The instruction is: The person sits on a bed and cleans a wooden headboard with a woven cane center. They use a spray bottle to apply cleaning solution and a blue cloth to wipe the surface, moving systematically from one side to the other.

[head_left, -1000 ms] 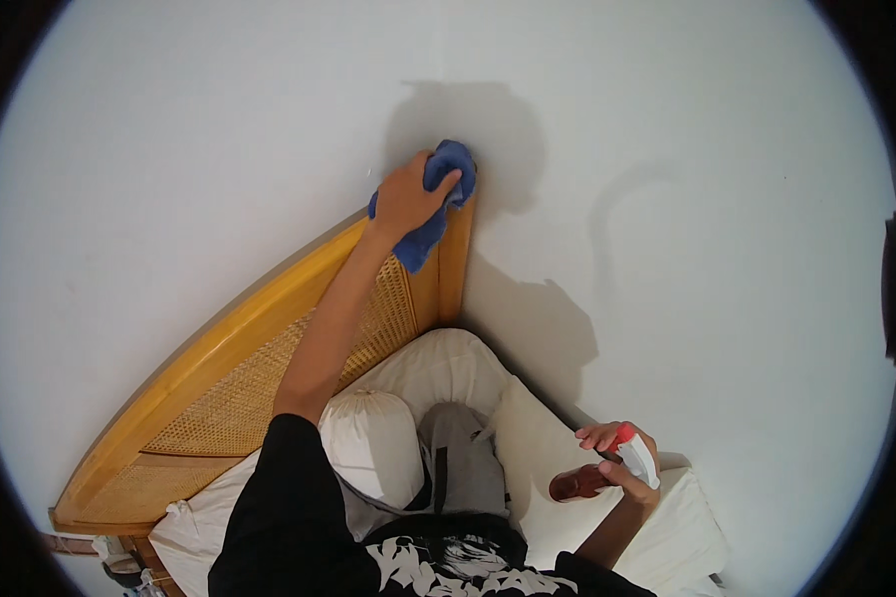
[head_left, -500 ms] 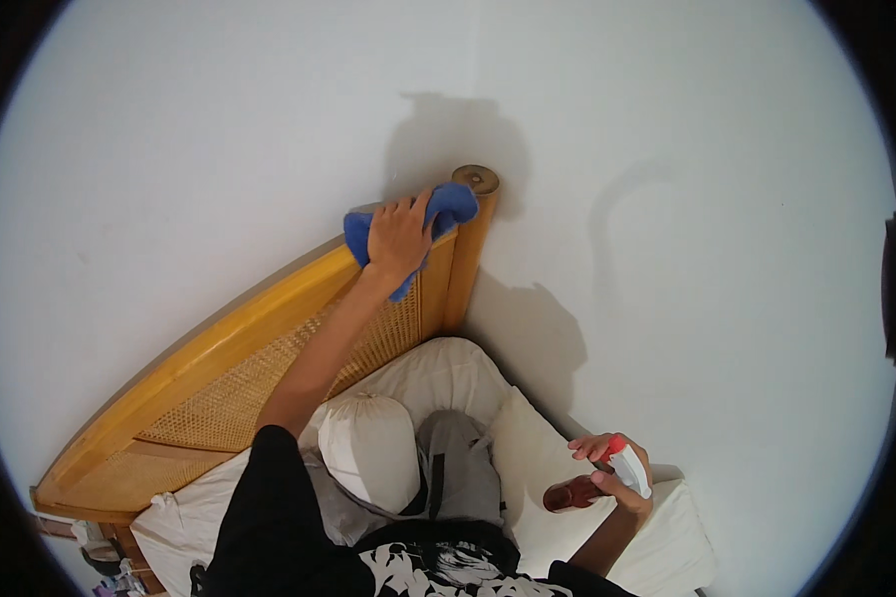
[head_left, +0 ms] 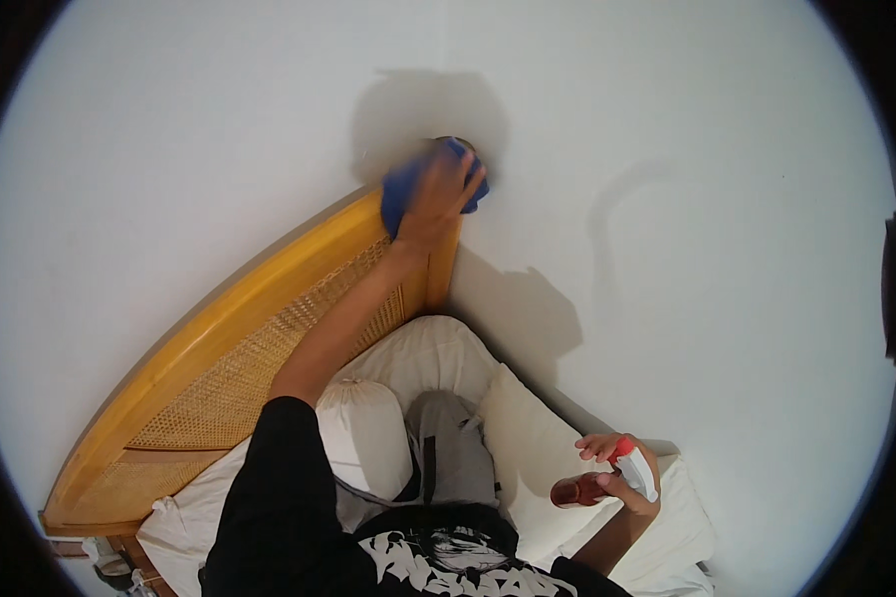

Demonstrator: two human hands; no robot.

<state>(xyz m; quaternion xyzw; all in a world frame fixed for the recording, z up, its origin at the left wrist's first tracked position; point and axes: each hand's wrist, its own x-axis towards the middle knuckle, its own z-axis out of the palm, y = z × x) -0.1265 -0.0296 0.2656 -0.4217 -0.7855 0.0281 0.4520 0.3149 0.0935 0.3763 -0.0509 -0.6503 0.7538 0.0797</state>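
Blue cloth (head_left: 396,204) is lying bunched over the upper corner of the wooden headboard (head_left: 209,323), covering most of the top of the corner post (head_left: 442,274). The left hand (head_left: 434,204) is grasping it from above; blur is hiding how each finger is bending, but folds are showing on both sides of the hand. Being fabric, the cloth is probably feeling light, soft and limp, with nothing in it to break; a broad hold over its bunched middle is likely suiting it better than a pinch at a loose edge.

Over the bed's wall-side edge, the right hand (head_left: 629,496) is gripping a spray bottle (head_left: 575,490) around its neck, some fingers stretching past the red-and-white head, while the reddish-brown body is tilting out to the left. Stiff and smooth-looking, the bottle is likely weighing more than the cloth and could be turning slippery if wet; the neck is seeming its surest hold. Beneath it, a cream pillow (head_left: 518,438) is lying beside the wall (head_left: 727,298).
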